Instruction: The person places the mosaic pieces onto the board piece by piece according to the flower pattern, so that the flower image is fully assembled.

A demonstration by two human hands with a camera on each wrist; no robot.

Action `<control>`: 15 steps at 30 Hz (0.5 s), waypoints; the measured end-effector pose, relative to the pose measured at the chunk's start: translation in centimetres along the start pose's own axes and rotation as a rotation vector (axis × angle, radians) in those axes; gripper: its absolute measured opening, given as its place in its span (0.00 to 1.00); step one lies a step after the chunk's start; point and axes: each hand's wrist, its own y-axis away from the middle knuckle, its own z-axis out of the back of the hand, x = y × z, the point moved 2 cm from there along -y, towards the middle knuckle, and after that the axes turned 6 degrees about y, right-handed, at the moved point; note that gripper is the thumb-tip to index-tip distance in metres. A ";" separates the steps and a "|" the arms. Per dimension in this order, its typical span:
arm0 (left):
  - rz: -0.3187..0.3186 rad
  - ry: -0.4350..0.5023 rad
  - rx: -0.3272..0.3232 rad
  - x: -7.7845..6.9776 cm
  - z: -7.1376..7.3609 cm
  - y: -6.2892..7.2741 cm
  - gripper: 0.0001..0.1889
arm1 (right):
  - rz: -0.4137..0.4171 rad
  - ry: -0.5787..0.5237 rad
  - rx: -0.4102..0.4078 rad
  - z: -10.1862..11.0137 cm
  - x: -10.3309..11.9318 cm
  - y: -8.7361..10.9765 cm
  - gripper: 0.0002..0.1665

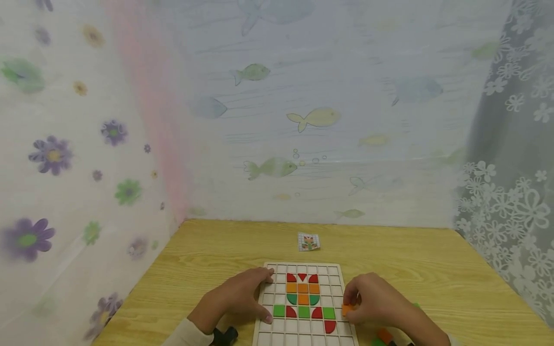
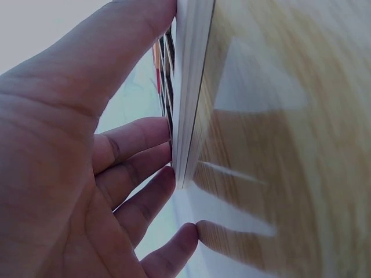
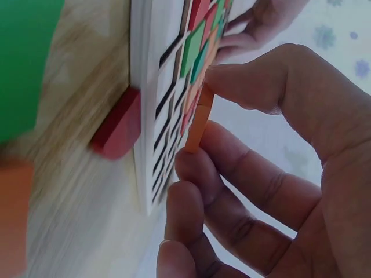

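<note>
A white wooden grid board (image 1: pixel 281 327) lies on the table with red, orange and green tiles set in its cells. My left hand (image 1: pixel 240 295) rests at the board's left edge, thumb over the near cells and fingers farther up the side. In the left wrist view, fingertips (image 2: pixel 165 130) touch the board's edge. My right hand (image 1: pixel 381 300) pinches an orange square tile (image 1: pixel 347 310) over the board's right edge. The right wrist view shows this orange tile (image 3: pixel 199 127) between thumb and fingertips, tilted, close over the grid.
A small printed pattern card (image 1: pixel 308 241) lies beyond the board. Loose pieces, including an orange one (image 1: pixel 384 334) and a green one (image 1: pixel 378 342), lie by my right forearm. A red piece (image 3: pixel 119 124) sits against the board's side. Patterned curtains surround the wooden table (image 1: pixel 216 245).
</note>
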 end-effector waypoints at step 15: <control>0.016 0.008 0.003 -0.1 -0.1 -0.1 0.52 | 0.064 -0.093 0.039 -1.5 2.3 -1.2 0.06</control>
